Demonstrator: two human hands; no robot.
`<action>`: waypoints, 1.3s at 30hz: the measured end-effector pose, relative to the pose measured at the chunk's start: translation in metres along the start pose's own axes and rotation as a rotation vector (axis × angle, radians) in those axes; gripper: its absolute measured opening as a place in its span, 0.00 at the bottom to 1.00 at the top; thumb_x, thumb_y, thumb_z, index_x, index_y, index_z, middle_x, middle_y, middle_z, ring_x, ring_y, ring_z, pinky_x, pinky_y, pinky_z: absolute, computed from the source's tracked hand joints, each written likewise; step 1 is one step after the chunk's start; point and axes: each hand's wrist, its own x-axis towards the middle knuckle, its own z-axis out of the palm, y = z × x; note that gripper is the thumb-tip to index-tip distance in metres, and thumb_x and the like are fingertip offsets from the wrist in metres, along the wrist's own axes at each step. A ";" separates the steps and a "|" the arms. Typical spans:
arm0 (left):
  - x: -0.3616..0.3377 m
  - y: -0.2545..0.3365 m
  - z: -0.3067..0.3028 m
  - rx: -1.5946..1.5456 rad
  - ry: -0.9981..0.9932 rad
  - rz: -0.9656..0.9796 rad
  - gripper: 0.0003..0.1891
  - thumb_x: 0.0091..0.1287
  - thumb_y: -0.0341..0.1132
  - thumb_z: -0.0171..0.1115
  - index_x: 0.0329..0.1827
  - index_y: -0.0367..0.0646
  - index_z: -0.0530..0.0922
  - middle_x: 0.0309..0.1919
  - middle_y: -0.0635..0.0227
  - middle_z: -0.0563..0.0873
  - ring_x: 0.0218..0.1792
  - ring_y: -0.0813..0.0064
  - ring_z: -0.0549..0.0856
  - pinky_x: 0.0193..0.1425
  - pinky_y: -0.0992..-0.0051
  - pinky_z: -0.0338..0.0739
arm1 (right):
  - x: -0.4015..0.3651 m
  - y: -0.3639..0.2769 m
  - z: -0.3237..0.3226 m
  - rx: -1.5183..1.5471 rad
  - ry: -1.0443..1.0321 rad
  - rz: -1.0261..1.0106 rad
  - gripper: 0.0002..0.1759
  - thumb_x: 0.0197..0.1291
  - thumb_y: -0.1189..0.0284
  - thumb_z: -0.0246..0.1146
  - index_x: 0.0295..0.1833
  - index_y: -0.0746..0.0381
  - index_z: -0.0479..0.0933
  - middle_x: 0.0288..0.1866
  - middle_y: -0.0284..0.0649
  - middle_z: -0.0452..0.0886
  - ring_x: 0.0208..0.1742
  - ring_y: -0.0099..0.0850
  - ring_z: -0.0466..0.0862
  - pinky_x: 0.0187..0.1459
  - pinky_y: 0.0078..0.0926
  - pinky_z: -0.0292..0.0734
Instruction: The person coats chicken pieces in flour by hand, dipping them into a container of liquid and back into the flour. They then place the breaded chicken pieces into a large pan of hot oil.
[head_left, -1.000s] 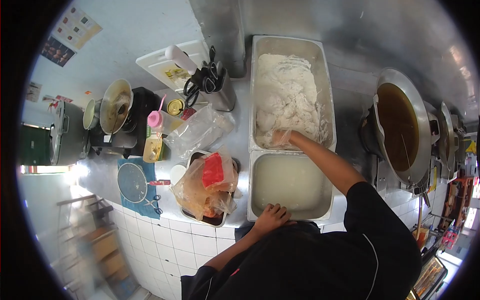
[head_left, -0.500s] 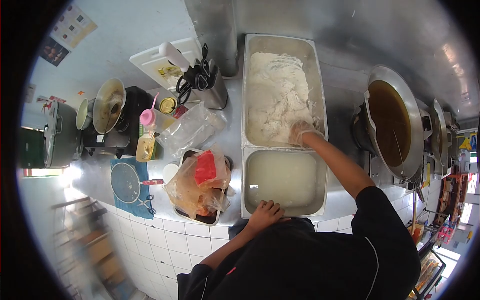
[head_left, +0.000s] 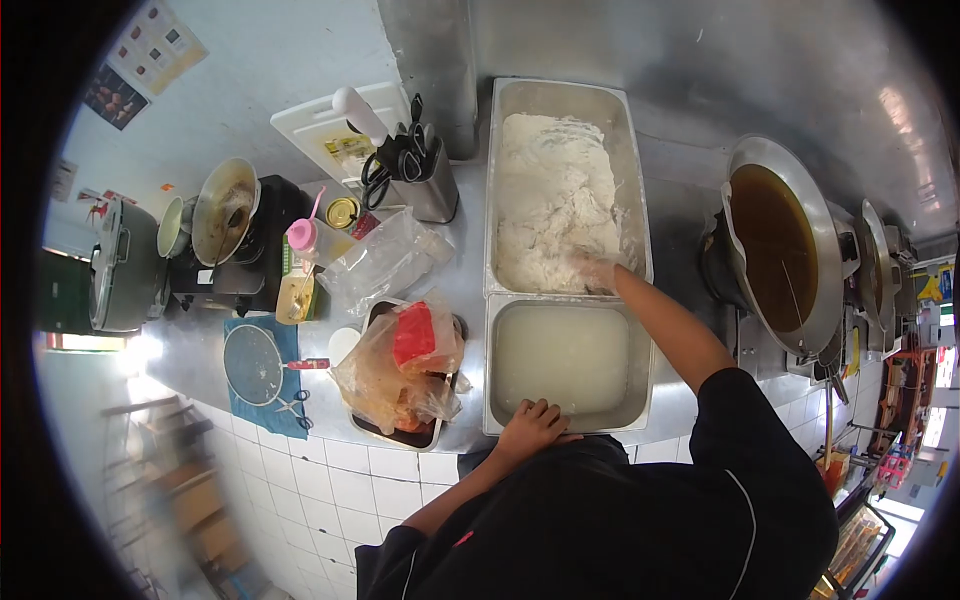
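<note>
My right hand [head_left: 597, 272], in a clear plastic glove, is in the white flour [head_left: 555, 190], close to the near right corner of a deep metal tray [head_left: 640, 190]. Motion blurs its fingers, and flour partly hides them. A second metal tray [head_left: 642, 400] stands against the near side of the first and holds cloudy, whitish liquid [head_left: 562, 350]. My bare left hand [head_left: 535, 428] has its fingers bent over this tray's front rim, at the counter edge.
Left of the trays, a container [head_left: 428, 436] holds a plastic bag of orange-red food. Behind it are a clear bag [head_left: 385, 260] and a holder [head_left: 432, 190] with knives and scissors. A large wok [head_left: 780, 250] of brown liquid stands on the right.
My right hand has shifted slightly within the flour and is now more blurred. My left hand keeps its place on the rim. The whole view has tilted a little.
</note>
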 end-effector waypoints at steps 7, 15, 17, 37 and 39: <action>-0.002 0.000 0.002 -0.010 -0.010 0.001 0.21 0.65 0.59 0.67 0.34 0.51 0.79 0.34 0.73 0.77 0.39 0.71 0.80 0.43 0.68 0.74 | 0.016 -0.012 0.003 -0.242 -0.203 0.099 0.19 0.67 0.66 0.55 0.53 0.66 0.83 0.51 0.50 0.86 0.53 0.43 0.84 0.55 0.45 0.80; -0.003 -0.002 0.006 -0.010 -0.012 0.000 0.21 0.66 0.59 0.66 0.35 0.51 0.79 0.35 0.72 0.77 0.40 0.71 0.80 0.43 0.68 0.74 | 0.019 0.005 0.007 0.021 -0.079 -0.021 0.19 0.67 0.66 0.55 0.54 0.66 0.82 0.49 0.50 0.86 0.50 0.42 0.85 0.54 0.43 0.80; -0.003 -0.004 0.005 -0.007 -0.035 0.006 0.21 0.66 0.59 0.65 0.35 0.51 0.79 0.35 0.72 0.77 0.41 0.71 0.80 0.43 0.68 0.74 | 0.019 0.019 -0.001 0.151 0.044 -0.039 0.19 0.67 0.66 0.55 0.54 0.66 0.82 0.48 0.50 0.86 0.49 0.42 0.85 0.53 0.43 0.80; -0.002 0.000 0.001 0.007 -0.016 -0.004 0.21 0.66 0.59 0.66 0.34 0.51 0.79 0.34 0.73 0.78 0.40 0.72 0.80 0.43 0.68 0.75 | 0.050 0.051 0.065 0.247 0.207 -0.137 0.20 0.67 0.63 0.56 0.54 0.68 0.79 0.41 0.51 0.85 0.41 0.41 0.85 0.49 0.40 0.80; 0.000 0.000 0.000 0.005 -0.016 -0.002 0.21 0.66 0.59 0.65 0.35 0.51 0.79 0.34 0.73 0.78 0.40 0.72 0.80 0.43 0.69 0.75 | 0.043 0.052 0.067 0.470 0.331 -0.194 0.22 0.67 0.60 0.57 0.53 0.69 0.80 0.41 0.52 0.85 0.41 0.42 0.85 0.49 0.40 0.80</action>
